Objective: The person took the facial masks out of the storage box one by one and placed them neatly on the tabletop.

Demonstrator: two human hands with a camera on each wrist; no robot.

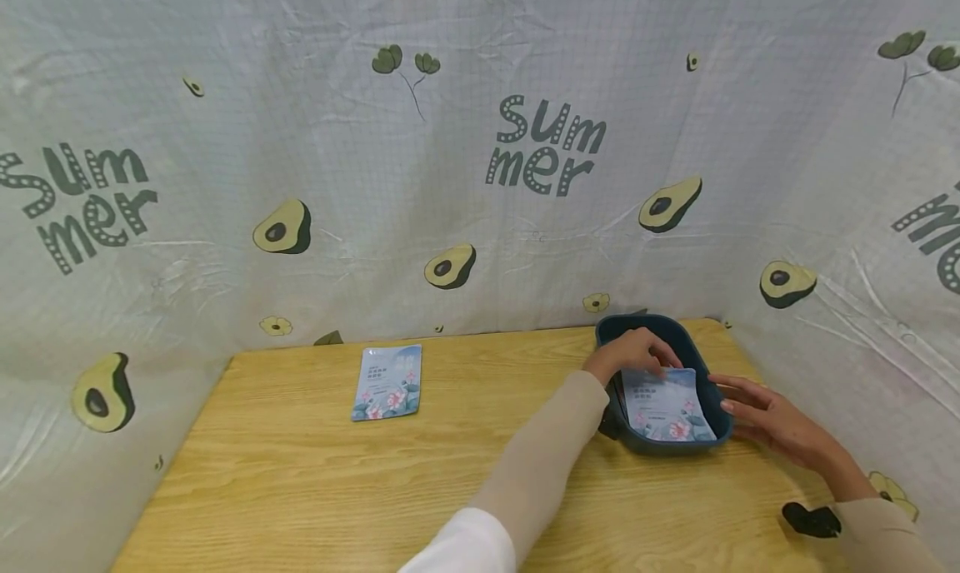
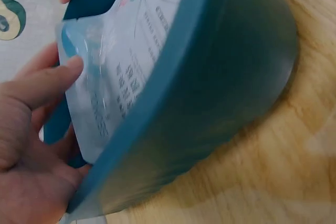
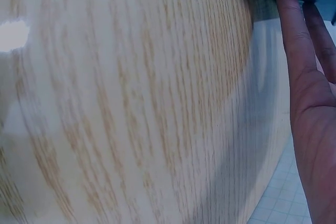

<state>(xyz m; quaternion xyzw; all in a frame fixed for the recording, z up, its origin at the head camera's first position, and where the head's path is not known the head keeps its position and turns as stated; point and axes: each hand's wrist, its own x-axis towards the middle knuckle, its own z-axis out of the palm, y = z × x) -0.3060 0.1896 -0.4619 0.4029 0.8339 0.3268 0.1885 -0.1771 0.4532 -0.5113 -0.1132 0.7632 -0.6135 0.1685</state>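
A dark blue-green bin (image 1: pixel 678 448) stands at the right end of the table. Inside it leans a flat pale-blue sachet (image 1: pixel 667 406) printed with pink flowers and small lettering. My left hand (image 1: pixel 637 352) reaches over the bin's left side and pinches the top end of this sachet. In the left wrist view the thumb (image 2: pixel 73 69) lies on its front, with the other fingers behind it. My right hand (image 1: pixel 780 423) touches the outside of the bin's right wall, and in the right wrist view its fingers (image 3: pixel 294 30) are straight against the wall.
Another sachet (image 1: pixel 387 383) with the same print lies flat toward the back left of the wooden table (image 1: pixel 300 473). A white curtain (image 1: pixel 375 181) with avocado and lettering prints hangs behind and along both sides, close to the bin's right.
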